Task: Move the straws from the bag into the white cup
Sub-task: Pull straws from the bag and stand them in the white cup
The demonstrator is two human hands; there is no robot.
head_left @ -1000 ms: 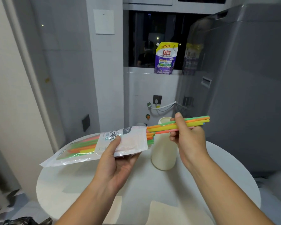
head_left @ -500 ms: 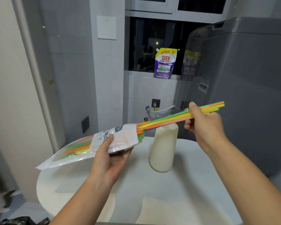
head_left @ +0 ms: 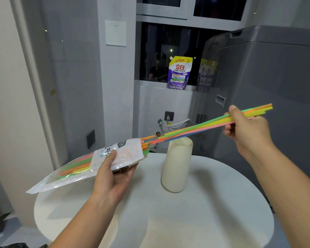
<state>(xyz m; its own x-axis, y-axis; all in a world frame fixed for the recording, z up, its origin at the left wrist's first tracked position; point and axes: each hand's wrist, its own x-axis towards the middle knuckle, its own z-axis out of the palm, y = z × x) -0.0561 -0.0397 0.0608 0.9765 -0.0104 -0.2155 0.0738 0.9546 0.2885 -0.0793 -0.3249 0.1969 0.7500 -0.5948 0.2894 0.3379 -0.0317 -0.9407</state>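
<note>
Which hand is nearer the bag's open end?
Left. The left hand grips the bag just behind its open end; the right hand pinches the straws far to the right, beyond the white cup.

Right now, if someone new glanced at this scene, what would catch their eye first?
The fan of bright straws gripped in the right hand, slanting up to the right above the white cup on the round table. Next, the bag, with more inside, held in the left hand, its mouth toward the cup. Farther back, a purple and yellow pouch stands on the window ledge.
</note>
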